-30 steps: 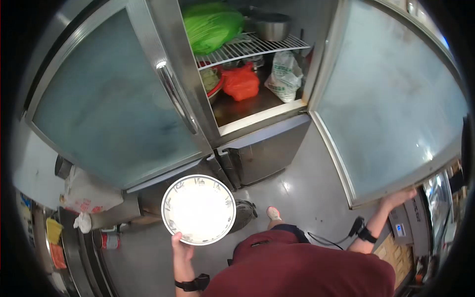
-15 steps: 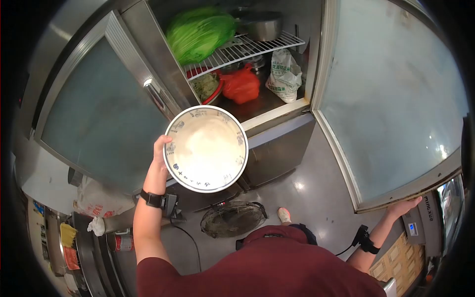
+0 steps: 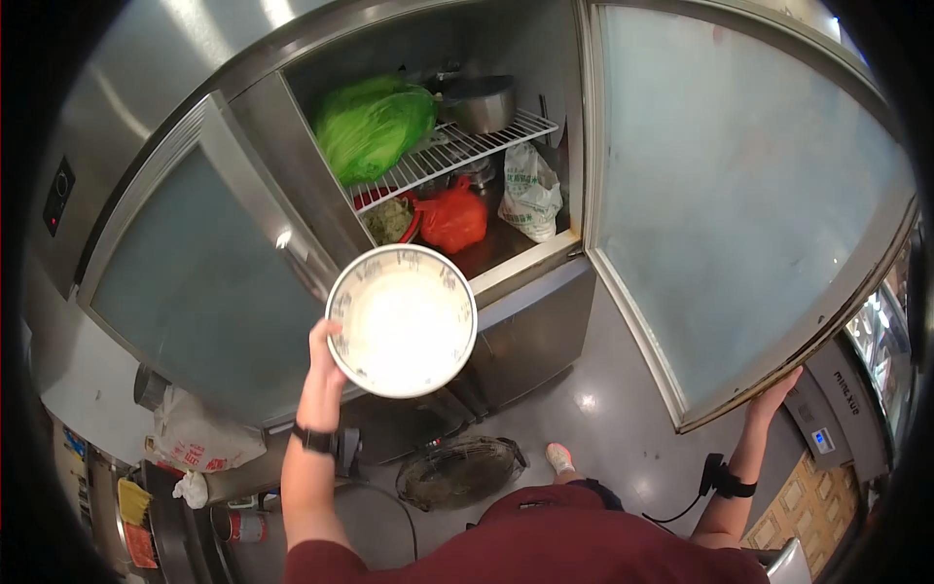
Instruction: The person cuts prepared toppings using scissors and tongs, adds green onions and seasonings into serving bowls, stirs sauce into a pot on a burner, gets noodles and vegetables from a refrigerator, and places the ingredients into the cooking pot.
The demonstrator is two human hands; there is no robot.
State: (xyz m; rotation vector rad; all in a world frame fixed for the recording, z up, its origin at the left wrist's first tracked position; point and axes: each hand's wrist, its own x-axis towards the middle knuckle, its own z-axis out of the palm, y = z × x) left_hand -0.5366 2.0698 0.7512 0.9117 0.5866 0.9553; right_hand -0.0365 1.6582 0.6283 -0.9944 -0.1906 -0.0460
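Note:
My left hand (image 3: pixel 326 352) grips the left rim of a round bowl (image 3: pixel 401 321), thumb over the edge. The bowl is pale inside with a dark patterned band; glare hides whether anything is in it. It is in front of the open refrigerator compartment, below the opening. Out to the right, my right hand (image 3: pixel 775 397) is closed on the edge of the frosted-glass refrigerator door (image 3: pixel 739 214), its fingers partly hidden. Inside are a green bag (image 3: pixel 375 131) and metal pot (image 3: pixel 484 104) on a wire shelf (image 3: pixel 457 151), with a red bag (image 3: pixel 454 216) and white bag (image 3: pixel 531 193) below.
A second glass door (image 3: pixel 209 277) is at left. On the floor lies an oval wire-fronted object (image 3: pixel 460 472), near my foot (image 3: pixel 559 457) and a dark cable (image 3: pixel 404 506). A grey appliance (image 3: pixel 837 409) stands beside my right hand. A white plastic bag (image 3: pixel 204 433) sits lower left.
The view has shifted, so the refrigerator contents appear lower and farther left. The bowl also appears lower, still in my left hand. My right hand stays on the door edge.

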